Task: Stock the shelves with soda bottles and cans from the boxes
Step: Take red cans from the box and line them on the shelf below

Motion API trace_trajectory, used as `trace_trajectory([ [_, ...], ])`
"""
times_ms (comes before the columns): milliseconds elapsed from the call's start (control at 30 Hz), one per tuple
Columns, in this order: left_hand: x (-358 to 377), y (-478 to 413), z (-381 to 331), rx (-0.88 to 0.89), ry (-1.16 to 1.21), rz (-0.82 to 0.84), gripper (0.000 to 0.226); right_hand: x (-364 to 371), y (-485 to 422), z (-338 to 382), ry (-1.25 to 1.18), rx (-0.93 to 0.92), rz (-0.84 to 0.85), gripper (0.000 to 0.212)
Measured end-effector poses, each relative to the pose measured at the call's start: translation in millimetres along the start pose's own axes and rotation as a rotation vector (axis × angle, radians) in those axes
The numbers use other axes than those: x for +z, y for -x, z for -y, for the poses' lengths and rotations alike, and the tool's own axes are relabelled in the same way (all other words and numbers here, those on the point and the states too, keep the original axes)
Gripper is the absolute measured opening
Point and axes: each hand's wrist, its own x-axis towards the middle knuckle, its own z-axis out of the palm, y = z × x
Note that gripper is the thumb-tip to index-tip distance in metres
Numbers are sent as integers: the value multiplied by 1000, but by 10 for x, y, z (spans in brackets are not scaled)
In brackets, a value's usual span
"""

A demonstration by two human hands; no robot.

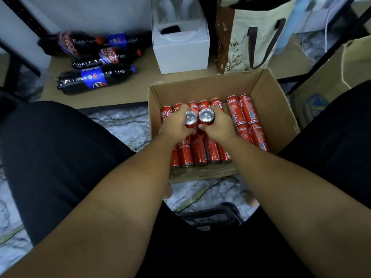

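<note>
Soda cans (pixel 248 111), red and lying on their sides in rows, fill an open cardboard box (pixel 267 91) that sits on the floor (pixel 124 125) between my knees. Over the middle of the box my left hand (pixel 174 126) grips one upright can (pixel 190 117) and my right hand (pixel 219 126) grips a second can (pixel 206 116). Fingers curl round each, and the two silver tops sit side by side, facing the camera. Behind the box, on a low tan shelf board (pixel 130 85), four dark cola bottles (pixel 94 78) lie on their sides at the left, two with red labels and two with blue. To their right stands an open white box (pixel 180 57) with a moulded white insert; it holds a dark thing I cannot make out. Next to it is a cream-and-brown tote bag (pixel 241 37) printed with deer. Black shelf uprights (pixel 325 57) cross both edges of the view. The floor is grey marbled stone, and a pale wall (pixel 90 13) rises behind the bottles.
</note>
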Motion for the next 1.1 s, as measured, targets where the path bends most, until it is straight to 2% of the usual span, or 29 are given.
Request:
trace_trajectory([
  [100,-231,-33,-139,8,76,-73,61,-158,-29,197,-55,-32,-69,66],
  [267,-806,-43,-514,123,105,-154,63,-544,-50,633,-184,-170,-165,60],
  [400,-1195,-25,-725,195,155,-224,60,-880,-4,970,-257,-275,-148,59],
  [533,-1681,84,-1016,276,209,-254,70,-1289,78,1384,-273,-425,-156,55],
  [733,-2325,265,-1251,402,329,-286,73,-1746,187,1978,-293,-528,-170,61],
  [833,-2676,370,-1357,429,402,-366,68,-1897,226,2291,-302,-576,-159,55],
  [967,-3166,384,-1445,491,502,-457,62,-2036,203,2817,-337,-634,-130,57],
  [1100,-3682,269,-1499,548,557,-570,57,-2111,71,3452,-417,-707,-50,48],
])
